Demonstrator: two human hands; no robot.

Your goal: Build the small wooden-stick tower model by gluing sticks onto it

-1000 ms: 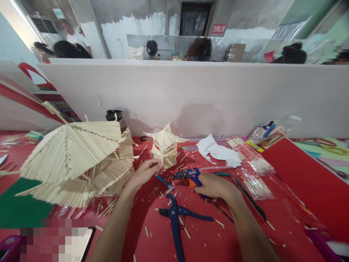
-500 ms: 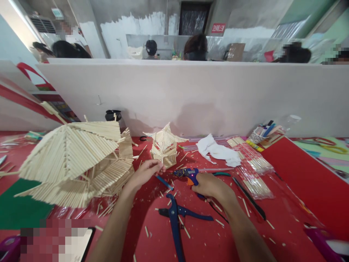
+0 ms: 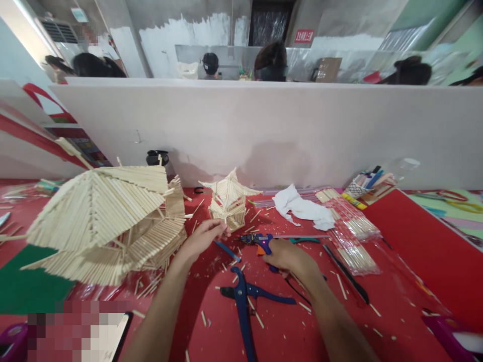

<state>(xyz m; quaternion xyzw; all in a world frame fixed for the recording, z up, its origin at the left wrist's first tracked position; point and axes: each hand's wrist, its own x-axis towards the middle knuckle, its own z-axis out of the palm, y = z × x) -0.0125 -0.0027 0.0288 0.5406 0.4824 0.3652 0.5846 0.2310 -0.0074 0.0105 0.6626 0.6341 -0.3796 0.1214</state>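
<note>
My right hand (image 3: 289,255) is wrapped round the grip of a blue glue gun (image 3: 264,241) with an orange trigger and a small lit light. Its nozzle points left, towards my left hand (image 3: 210,234). The fingers of that hand are pinched together right in front of a small stick pavilion (image 3: 231,201); what they hold, if anything, is too small to make out. A much larger stick pavilion (image 3: 98,211) stands to the left. Below the hands lies a blue pipe cutter (image 3: 241,301) with its handles spread.
Stick offcuts litter the red table. A crumpled white tissue (image 3: 298,206), bagged stick bundles (image 3: 354,251) and a black-handled tool (image 3: 345,274) lie to the right. A pen holder (image 3: 358,188) stands behind them. A white partition (image 3: 264,130) closes off the back, with people beyond.
My right hand and the glue gun have shifted very slightly to the left. My left hand keeps its pinch in front of the small pavilion.
</note>
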